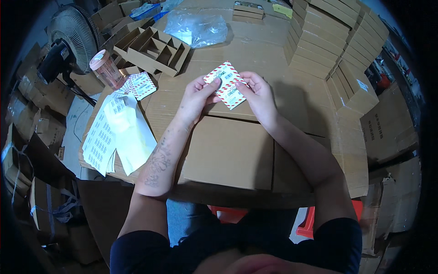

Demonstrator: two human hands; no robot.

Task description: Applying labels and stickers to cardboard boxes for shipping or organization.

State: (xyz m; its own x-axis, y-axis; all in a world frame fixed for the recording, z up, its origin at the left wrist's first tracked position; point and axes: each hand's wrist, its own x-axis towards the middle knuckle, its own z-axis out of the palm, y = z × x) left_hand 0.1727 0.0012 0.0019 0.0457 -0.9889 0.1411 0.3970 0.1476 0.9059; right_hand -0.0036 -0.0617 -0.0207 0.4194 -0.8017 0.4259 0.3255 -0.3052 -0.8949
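Above the table's middle, both my hands hold a white card (pixel 229 78) with red-striped borders and dark print. It is tilted, and I cannot tell whether it is one piece or several. My left hand (pixel 197 97) pinches its left side, thumb on top. On the opposite side, my right hand (pixel 261 95) grips the edge with the thumb across its face. Just below my hands lies a closed brown cardboard box (pixel 230 153). More striped cards (pixel 145 86) sit in a pile to the left, beside white sheets of printed labels (pixel 98 144).
A pink-tinted clear jar (pixel 107 71) stands near the cards, with a fan (pixel 75 36) behind it. Divided cardboard trays (pixel 159 52) and a clear plastic bag (pixel 203 27) lie at the back left. Tall stacks of flat brown boxes (pixel 317 45) rise at the back right.
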